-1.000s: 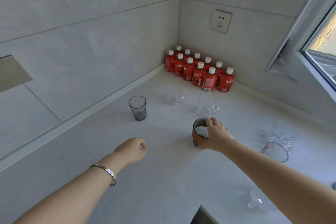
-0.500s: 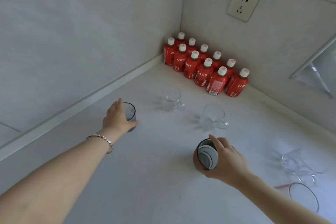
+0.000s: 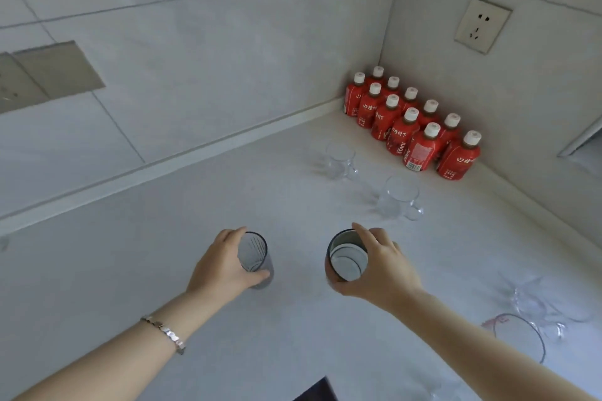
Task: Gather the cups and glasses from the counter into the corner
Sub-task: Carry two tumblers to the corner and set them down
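Note:
My left hand grips a smoky grey glass tumbler from its left side. My right hand wraps around a dark mug with a white inside. Both cups are side by side over the white counter; whether they rest on it I cannot tell. Two clear glass mugs stand farther back, nearer the corner. At the right, a clear measuring cup with red marks and clear glasses stand on the counter.
Several red juice bottles with white caps fill the corner against the right wall. A wall socket sits above them. A raised ledge runs along the left wall. A dark edge shows at the bottom.
My left hand has closed around the grey tumbler and drawn it toward me and to the right. The mug in my right hand now sits beside it. The view has shifted.

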A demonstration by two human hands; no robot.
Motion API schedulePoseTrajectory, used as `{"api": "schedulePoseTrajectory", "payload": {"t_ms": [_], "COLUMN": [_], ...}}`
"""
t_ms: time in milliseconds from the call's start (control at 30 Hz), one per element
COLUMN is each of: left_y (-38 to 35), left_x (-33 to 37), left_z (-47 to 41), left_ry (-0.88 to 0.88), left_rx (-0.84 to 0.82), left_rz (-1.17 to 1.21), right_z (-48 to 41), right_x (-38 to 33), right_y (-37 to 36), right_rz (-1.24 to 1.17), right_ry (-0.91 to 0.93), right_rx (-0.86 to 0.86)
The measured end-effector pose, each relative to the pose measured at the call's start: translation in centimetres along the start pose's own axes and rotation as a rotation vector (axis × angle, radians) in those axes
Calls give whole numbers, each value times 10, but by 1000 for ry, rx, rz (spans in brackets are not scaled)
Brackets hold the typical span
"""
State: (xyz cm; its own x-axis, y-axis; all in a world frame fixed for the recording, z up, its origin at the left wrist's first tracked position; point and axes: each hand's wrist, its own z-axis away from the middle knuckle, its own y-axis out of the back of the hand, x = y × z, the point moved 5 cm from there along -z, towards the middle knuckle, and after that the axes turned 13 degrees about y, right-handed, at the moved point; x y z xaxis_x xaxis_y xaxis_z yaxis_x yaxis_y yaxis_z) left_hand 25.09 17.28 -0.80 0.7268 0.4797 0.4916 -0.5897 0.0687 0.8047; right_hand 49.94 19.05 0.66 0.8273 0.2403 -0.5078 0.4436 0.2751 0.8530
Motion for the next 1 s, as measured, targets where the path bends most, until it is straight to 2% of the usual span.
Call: {"api": "schedulePoseTrajectory", "payload": {"t_ms": [267,567,733,1000], "left_y": [36,128,192,304], "left_x": [-102,-262,-376,-530], "left_z": [140,255,297,320], "left_ry": [205,389,454,529], "left_rx": [134,283,328,386], "left_rz": [79,-14,-63,-159], "right_z": [45,94,116,113], "right_x": [-106,-289,-402,-544], "right_y": [-44,-143,-207,-297], "right_rz": [54,189,193,167], "right_ry": [297,640,706,666], "right_rx": [-228,-451,-466,-473]}}
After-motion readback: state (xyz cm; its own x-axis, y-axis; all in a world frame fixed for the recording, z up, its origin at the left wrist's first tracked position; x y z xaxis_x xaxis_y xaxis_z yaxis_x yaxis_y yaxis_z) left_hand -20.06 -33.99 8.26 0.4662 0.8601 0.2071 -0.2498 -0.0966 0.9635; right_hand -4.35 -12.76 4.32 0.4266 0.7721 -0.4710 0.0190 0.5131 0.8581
